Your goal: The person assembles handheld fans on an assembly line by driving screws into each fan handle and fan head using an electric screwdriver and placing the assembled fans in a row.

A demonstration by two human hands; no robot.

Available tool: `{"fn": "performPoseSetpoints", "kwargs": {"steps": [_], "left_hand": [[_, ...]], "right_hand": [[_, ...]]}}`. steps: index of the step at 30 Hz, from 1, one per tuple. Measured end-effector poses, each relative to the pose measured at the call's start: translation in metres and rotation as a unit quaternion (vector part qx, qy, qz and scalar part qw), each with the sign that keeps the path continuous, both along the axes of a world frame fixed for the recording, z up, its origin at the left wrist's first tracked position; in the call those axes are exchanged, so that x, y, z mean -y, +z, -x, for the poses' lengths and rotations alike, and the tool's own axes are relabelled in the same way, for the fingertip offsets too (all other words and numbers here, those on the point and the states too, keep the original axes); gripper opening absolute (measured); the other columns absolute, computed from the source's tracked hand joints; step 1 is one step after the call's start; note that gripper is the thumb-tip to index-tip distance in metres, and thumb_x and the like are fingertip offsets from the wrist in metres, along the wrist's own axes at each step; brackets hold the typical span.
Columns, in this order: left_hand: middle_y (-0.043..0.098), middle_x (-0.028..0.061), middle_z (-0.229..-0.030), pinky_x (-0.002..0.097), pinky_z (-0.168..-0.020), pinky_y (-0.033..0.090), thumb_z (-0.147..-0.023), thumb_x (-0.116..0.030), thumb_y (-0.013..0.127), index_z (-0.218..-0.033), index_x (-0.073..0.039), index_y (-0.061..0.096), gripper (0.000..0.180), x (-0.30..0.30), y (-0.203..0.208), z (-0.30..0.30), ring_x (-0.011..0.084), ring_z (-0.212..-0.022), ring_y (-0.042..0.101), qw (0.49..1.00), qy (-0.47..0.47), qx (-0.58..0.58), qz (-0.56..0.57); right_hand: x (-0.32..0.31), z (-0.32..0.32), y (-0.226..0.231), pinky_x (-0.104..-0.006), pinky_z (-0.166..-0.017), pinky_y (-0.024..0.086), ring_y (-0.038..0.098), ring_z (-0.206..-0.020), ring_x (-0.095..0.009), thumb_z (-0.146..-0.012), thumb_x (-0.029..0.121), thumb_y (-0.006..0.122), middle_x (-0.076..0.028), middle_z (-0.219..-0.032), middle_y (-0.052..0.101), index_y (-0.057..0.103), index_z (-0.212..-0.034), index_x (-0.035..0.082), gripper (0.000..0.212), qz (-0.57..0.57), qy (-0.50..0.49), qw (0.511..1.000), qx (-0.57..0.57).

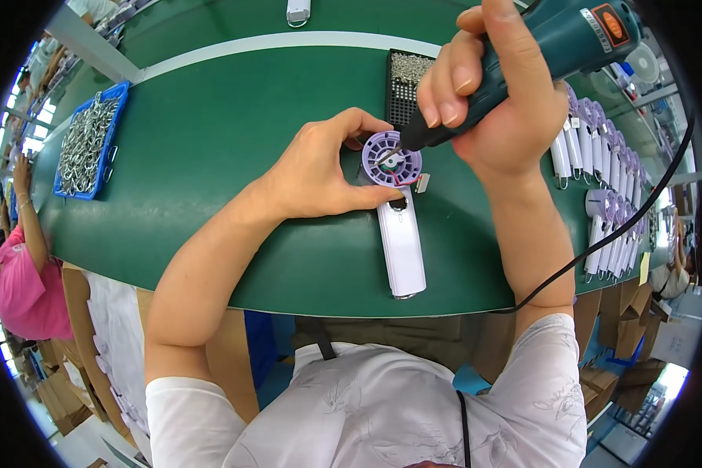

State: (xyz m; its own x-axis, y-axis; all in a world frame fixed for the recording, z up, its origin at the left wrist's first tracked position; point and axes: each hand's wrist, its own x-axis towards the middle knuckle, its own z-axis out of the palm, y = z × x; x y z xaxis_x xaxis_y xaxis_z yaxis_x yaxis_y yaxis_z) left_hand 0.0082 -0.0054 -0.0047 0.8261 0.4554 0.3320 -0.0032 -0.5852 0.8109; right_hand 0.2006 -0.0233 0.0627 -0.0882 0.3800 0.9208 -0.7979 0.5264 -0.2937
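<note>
On the green table lies a handheld fan [402, 242] with a white handle and a round purple head. My left hand [320, 168] grips the head, thumb at its lower edge and fingers behind its upper left rim. A green electric screwdriver [483, 86] with a black nose is held in my right hand [515, 93]. Its bit reaches down into the open fan head, where a small green board and red wires show. Whether the tip touches a screw is too small to tell. A small white connector [423, 183] sits beside the head.
A black tray of small screws [409, 70] stands behind the fan. At far left is a blue basket [115, 129] of metal clips. Rows of purple-and-white fans [600, 140] fill the right side. The screwdriver's black cord [616, 232] hangs along my right forearm. A co-worker in pink [31, 288] is at left.
</note>
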Motion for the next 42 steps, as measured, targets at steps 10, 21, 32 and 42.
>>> {"fn": "performPoseSetpoints", "kwargs": {"steps": [10, 21, 32, 42], "left_hand": [[0.070, 0.0113, -0.102, 0.0335, -0.092, 0.050, -0.066, -0.026, 0.094, -0.117, 0.003, 0.063, 0.066, 0.001, 0.003, 0.004, 0.0196, -0.094, 0.064, 0.999, -0.007, -0.018, 0.034], [0.069, 0.0117, -0.105, 0.0340, -0.095, 0.049, -0.067, -0.025, 0.093, -0.118, 0.003, 0.061, 0.067, 0.001, 0.005, 0.004, 0.0196, -0.098, 0.064, 0.998, -0.012, -0.032, 0.056], [0.065, 0.0058, -0.103, 0.0314, -0.079, 0.055, -0.067, -0.001, 0.086, -0.158, -0.005, 0.009, 0.119, 0.002, 0.000, -0.004, 0.0166, -0.088, 0.066, 0.985, -0.047, 0.043, 0.161], [0.073, 0.0093, -0.099, 0.0321, -0.088, 0.054, -0.068, -0.017, 0.092, -0.113, -0.002, 0.064, 0.055, 0.006, 0.018, 0.003, 0.0196, -0.094, 0.069, 0.995, -0.001, -0.096, 0.001]], "right_hand": [[0.067, 0.047, 0.031, -0.0356, -0.040, 0.047, 0.051, -0.039, -0.020, -0.105, 0.021, 0.056, -0.007, -0.056, 0.051, 0.063, -0.095, -0.001, 0.025, 0.454, -0.297, 0.840, -0.011], [0.061, 0.043, 0.009, -0.0351, -0.040, 0.046, 0.051, -0.040, -0.018, -0.102, 0.013, 0.058, -0.008, -0.059, 0.053, 0.062, -0.097, -0.003, 0.018, 0.332, -0.419, 0.836, 0.127], [0.062, 0.060, 0.003, -0.0256, -0.056, 0.049, 0.061, -0.062, -0.007, -0.083, 0.017, 0.083, -0.004, -0.069, 0.067, 0.073, -0.108, 0.002, 0.031, 0.239, -0.469, 0.814, 0.247], [0.088, 0.042, 0.028, -0.0242, -0.046, 0.046, 0.061, -0.052, -0.007, -0.091, 0.010, 0.076, -0.001, -0.071, 0.068, 0.069, -0.088, 0.001, 0.011, 0.322, -0.359, 0.864, 0.140]]}}
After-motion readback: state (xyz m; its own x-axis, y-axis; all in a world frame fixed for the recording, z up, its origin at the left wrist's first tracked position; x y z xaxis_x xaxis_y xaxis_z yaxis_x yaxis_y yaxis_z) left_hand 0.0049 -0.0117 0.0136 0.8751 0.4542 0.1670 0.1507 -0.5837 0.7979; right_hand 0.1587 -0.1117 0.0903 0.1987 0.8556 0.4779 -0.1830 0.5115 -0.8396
